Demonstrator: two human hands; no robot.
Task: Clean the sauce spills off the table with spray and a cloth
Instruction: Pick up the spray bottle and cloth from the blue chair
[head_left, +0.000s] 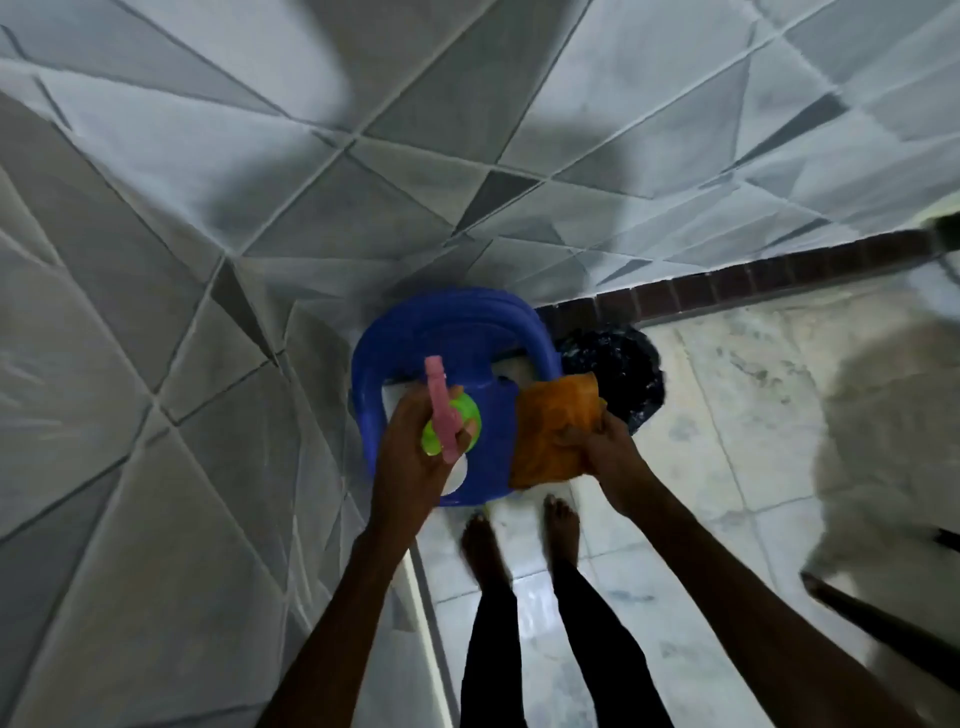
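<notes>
Seen from above, a person stands barefoot on a pale marble floor (727, 395) in a tiled corner, with one item in each of the two hands. The left hand (415, 457) is curled round a single lime-green plastic spray bottle with a pink trigger head (441, 415). The bottle is upright, seen from the top, so its body runs away from the camera toward the floor. The pink head's long axis runs up the frame, its nozzle pointing away from the person toward the grey geometric-patterned wall tiles (260, 156). The right hand (608, 457) pinches one crumpled orange cloth (556, 431) by its near edge, and the cloth hangs just beside the bottle without touching it. Both items are held above one blue plastic chair (452, 332) pushed into the corner. A dark round object (618, 369), too blurred to identify, sits on the floor just right of the chair, below a strip of brown brick-like skirting (753, 280). Two bare feet (483, 540) and black trouser legs (493, 649) show near the chair's front edge.
</notes>
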